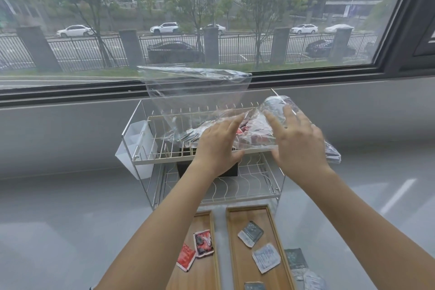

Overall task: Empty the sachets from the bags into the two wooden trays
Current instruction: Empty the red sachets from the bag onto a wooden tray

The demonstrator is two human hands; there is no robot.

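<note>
2 bare forearms, no sleeves, rings or watch visible.

The wire rack point(211, 160) stands against the window wall, its top shelf filled by plastic bags point(200, 101). Two wooden trays point(237, 231) sit below; bare tabletop point(70, 219) lies open either side.

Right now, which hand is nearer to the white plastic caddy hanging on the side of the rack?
Left. The left hand rests on the clear bag over the rack's middle, just right of the white caddy. The right hand is further right, on the bag of grey sachets.
</note>
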